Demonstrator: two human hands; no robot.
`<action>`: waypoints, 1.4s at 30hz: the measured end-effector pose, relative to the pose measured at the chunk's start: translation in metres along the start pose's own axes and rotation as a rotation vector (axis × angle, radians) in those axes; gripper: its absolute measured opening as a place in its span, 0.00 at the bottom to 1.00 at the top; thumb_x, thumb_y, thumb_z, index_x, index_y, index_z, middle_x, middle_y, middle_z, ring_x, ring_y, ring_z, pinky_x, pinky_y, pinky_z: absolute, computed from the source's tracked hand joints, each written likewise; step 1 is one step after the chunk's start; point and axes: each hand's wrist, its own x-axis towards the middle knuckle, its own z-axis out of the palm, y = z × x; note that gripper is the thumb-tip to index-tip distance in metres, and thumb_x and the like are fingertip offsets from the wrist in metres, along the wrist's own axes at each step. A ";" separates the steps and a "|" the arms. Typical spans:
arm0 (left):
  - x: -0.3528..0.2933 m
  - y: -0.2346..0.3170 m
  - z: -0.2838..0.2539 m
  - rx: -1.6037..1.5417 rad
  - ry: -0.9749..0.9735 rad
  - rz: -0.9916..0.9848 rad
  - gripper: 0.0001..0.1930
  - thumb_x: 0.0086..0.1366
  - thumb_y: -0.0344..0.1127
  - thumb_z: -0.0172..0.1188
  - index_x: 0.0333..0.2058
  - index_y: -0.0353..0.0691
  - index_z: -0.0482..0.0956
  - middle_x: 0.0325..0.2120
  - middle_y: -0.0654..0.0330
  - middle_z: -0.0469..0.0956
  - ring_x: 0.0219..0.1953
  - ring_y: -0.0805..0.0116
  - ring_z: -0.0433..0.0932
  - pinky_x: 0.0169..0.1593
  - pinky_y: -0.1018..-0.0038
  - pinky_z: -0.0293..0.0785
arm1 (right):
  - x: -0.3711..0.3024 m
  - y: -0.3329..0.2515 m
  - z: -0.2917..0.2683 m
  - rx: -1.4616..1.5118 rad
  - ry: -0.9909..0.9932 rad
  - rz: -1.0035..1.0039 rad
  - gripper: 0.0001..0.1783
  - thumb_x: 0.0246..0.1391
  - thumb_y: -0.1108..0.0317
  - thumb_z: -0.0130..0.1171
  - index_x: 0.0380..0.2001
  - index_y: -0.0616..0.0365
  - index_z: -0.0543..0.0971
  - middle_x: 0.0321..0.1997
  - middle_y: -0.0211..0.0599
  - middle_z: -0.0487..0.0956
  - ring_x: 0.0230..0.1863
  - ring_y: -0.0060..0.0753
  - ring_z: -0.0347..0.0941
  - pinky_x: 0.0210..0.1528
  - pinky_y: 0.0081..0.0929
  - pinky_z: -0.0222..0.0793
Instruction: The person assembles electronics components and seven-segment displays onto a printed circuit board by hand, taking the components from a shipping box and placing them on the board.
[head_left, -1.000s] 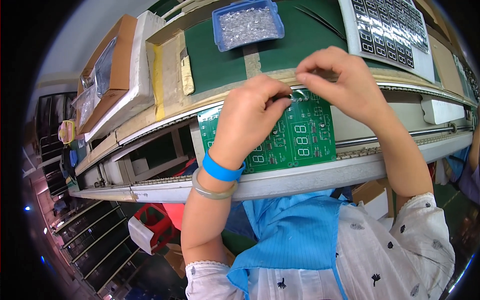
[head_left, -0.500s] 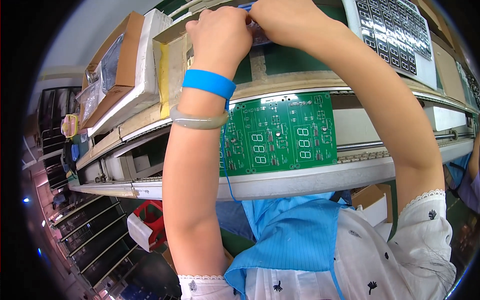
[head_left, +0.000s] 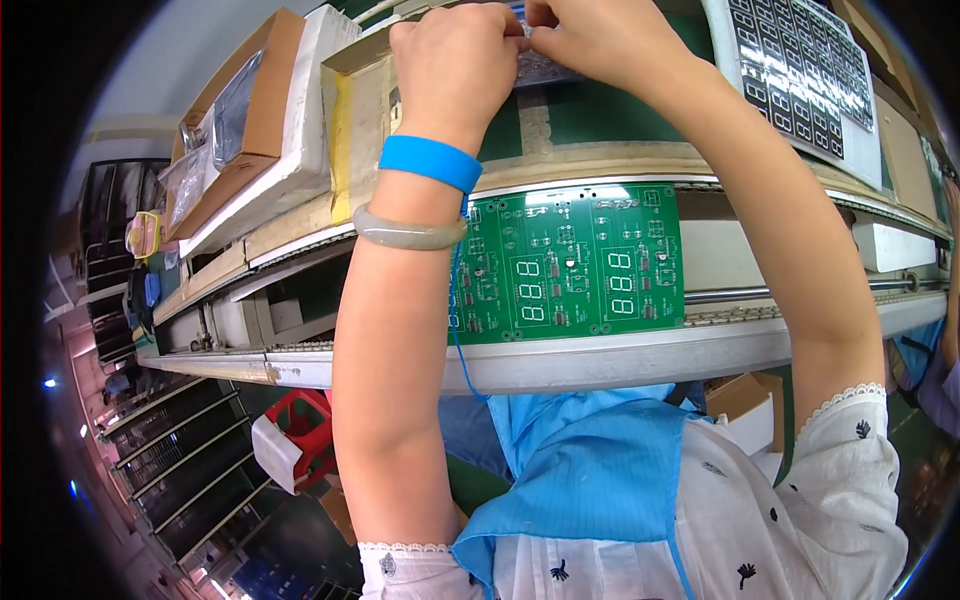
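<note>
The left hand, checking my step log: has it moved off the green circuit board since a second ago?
Yes. The left hand has gone up, away from the green circuit board, to the blue tray's edge by the right hand.

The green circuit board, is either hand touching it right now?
No, both hands are up at the tray beyond, while the circuit board lies alone on the rails.
</note>
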 end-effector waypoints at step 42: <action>-0.115 -0.032 -0.026 -1.199 -0.183 -0.511 0.09 0.64 0.31 0.64 0.41 0.36 0.85 0.31 0.68 0.82 0.33 0.83 0.75 0.37 0.85 0.71 | -0.111 -0.027 0.005 1.022 -0.246 0.286 0.08 0.55 0.72 0.65 0.39 0.58 0.86 0.33 0.29 0.83 0.36 0.16 0.77 0.42 0.16 0.73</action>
